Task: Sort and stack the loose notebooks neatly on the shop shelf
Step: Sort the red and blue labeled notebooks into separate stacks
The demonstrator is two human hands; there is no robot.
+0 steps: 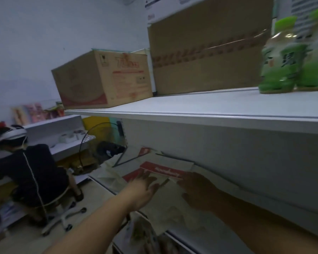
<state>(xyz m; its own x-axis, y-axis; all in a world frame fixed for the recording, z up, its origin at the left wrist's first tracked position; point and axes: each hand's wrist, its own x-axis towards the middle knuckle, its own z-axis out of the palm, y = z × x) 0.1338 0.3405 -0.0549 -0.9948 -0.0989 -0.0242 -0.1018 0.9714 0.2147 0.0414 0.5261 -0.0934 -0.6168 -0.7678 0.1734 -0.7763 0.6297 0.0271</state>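
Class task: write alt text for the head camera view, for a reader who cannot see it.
A left hand and right hand reach into a dim lower shelf towards a red-banded notebook lying among other loose ones. The upper shelf holds cardboard boxes and green bottles; another person sits at far left.

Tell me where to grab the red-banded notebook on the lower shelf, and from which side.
Grip the red-banded notebook at its near edge, coming from the open shelf front. It lies flat on other notebooks under an upper shelf, so pinching an edge likely beats reaching over.
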